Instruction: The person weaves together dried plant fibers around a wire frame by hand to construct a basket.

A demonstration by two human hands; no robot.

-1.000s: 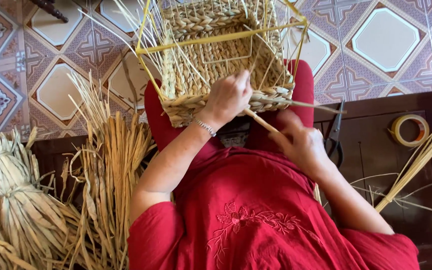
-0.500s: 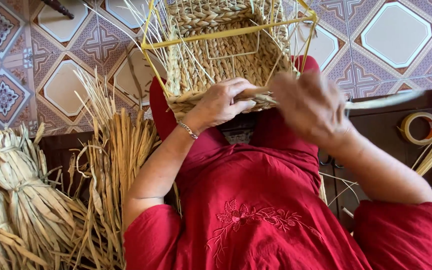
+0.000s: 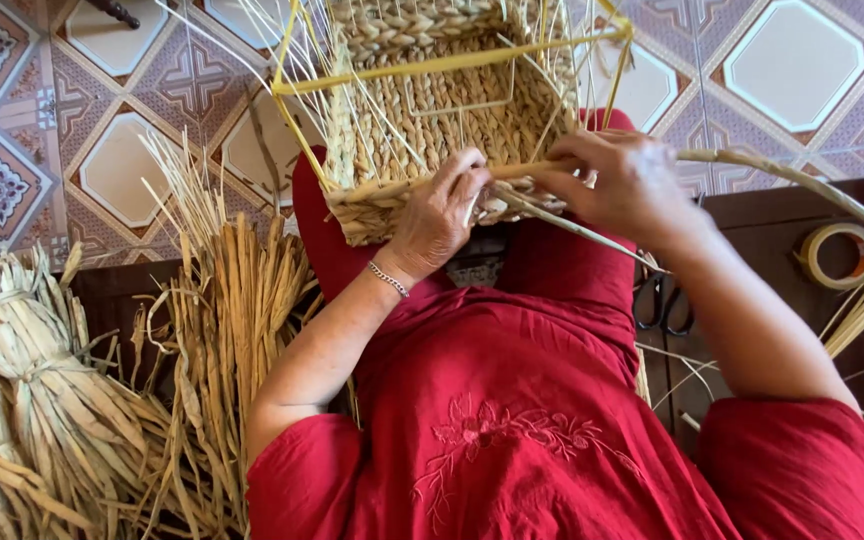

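At upper centre, the woven basket (image 3: 432, 120) is braced by the left hand (image 3: 439, 215). The right hand (image 3: 617, 185) has been raised to it, its grip pinching a straw strand (image 3: 792, 175), so weaving continues.

Your half-woven basket (image 3: 432, 120) rests on your knees, ahead of your lap. Your left hand (image 3: 437, 215) lies on its near rim; your right hand (image 3: 617, 180) is just beside it, to the right. Loose straw (image 3: 227, 330) and tied bundles (image 3: 22, 360) lie to your left. Scissors (image 3: 662, 300) and a tape roll (image 3: 837, 255) lie to your right.
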